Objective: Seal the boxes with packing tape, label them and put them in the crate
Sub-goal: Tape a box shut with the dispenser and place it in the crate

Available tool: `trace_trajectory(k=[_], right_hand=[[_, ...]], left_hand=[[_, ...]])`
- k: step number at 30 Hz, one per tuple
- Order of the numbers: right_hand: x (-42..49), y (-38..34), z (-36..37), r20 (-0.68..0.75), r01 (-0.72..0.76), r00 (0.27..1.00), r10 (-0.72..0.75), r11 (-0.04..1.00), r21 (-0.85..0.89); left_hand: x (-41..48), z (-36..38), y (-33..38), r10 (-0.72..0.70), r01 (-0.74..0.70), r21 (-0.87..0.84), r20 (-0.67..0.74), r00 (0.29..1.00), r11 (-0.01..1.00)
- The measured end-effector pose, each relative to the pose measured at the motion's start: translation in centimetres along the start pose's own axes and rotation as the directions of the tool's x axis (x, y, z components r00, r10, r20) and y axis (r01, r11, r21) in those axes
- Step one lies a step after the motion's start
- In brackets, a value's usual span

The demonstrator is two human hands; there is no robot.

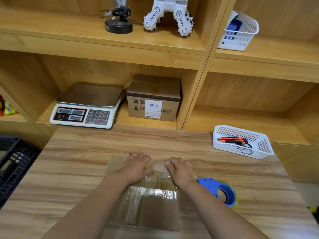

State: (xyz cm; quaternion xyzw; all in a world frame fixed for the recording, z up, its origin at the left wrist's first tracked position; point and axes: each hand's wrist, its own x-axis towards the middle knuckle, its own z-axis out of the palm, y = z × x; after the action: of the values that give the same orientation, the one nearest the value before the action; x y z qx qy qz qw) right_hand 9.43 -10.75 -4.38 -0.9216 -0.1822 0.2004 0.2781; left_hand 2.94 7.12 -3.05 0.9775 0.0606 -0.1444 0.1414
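A brown cardboard box [155,209] stands on the wooden table in front of me, with shiny clear tape [156,193] across its top. My left hand [137,167] and my right hand [179,170] lie side by side on the box's far top edge, fingers bent over that edge and pressing the tape down. A blue tape dispenser [218,190] lies on the table just right of the box, close to my right wrist. A second box [153,97], bearing a white label [153,109], sits in the shelf behind. A dark crate [12,161] stands at the left.
A weighing scale [86,107] sits in the shelf left of the labelled box. A white basket [241,142] with an orange-and-black cutter stands at the table's back right. Another white basket [239,31] and two robot models occupy the upper shelves.
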Motion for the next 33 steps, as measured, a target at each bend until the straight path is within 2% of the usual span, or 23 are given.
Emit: trace_trajectory(k=[2, 4, 7, 11, 15, 18, 21, 25, 29, 31, 33], right_hand=[[-0.2, 0.4, 0.3, 0.022, 0.005, 1.000, -0.006, 1.000, 0.011], [-0.4, 0.7, 0.4, 0.031, -0.001, 1.000, 0.000, 1.000, 0.027], [-0.4, 0.8, 0.1, 0.065, 0.034, 0.997, -0.038, 0.998, 0.059], [-0.2, 1.5, -0.7, 0.155, 0.042, 0.986, -0.059, 0.993, 0.107], [-0.6, 1.4, -1.1, 0.139, 0.053, 0.988, -0.064, 0.996, 0.076], [-0.8, 1.9, -0.2, 0.099, 0.069, 0.992, -0.076, 0.995, 0.067], [-1.0, 2.2, 0.3, 0.026, 0.056, 0.998, -0.059, 0.992, 0.113], [-1.2, 1.9, -0.2, 0.006, 0.081, 0.997, -0.082, 0.993, 0.086], [-1.6, 1.3, -0.7, -0.015, 0.035, 0.999, -0.034, 0.993, 0.109], [-2.1, 0.8, -0.4, 0.036, 0.022, 0.999, -0.023, 0.999, 0.028], [-2.7, 0.6, 0.1, 0.091, -0.001, 0.996, -0.001, 1.000, 0.021]], left_hand=[[-0.5, 0.0, -0.2, -0.003, 0.000, 0.053, 0.062, 0.998, 0.999], [-1.0, 0.3, -0.1, -0.011, 0.007, 0.083, 0.045, 0.999, 0.996], [-1.4, 0.6, 0.1, 0.003, -0.002, 0.070, -0.011, 1.000, 0.998], [-1.8, 0.1, -0.4, 0.023, -0.023, 0.007, 0.007, 1.000, 1.000], [-3.4, -0.7, -1.2, 0.022, -0.030, -0.061, -0.138, 0.990, 0.998], [-5.6, -0.3, -1.5, 0.018, -0.018, -0.004, -0.106, 0.994, 1.000], [-7.0, 0.9, -2.4, -0.063, 0.067, 0.083, -0.055, 0.997, 0.994], [-8.3, 2.0, -3.3, -0.208, 0.215, 0.047, -0.120, 0.971, 0.976], [-8.4, 2.4, -3.3, -0.225, 0.236, 0.058, -0.149, 0.963, 0.970], [-8.3, 2.3, -3.3, -0.223, 0.231, 0.042, -0.150, 0.963, 0.972], [-8.3, 2.5, -3.4, -0.221, 0.225, 0.012, -0.146, 0.964, 0.974]])
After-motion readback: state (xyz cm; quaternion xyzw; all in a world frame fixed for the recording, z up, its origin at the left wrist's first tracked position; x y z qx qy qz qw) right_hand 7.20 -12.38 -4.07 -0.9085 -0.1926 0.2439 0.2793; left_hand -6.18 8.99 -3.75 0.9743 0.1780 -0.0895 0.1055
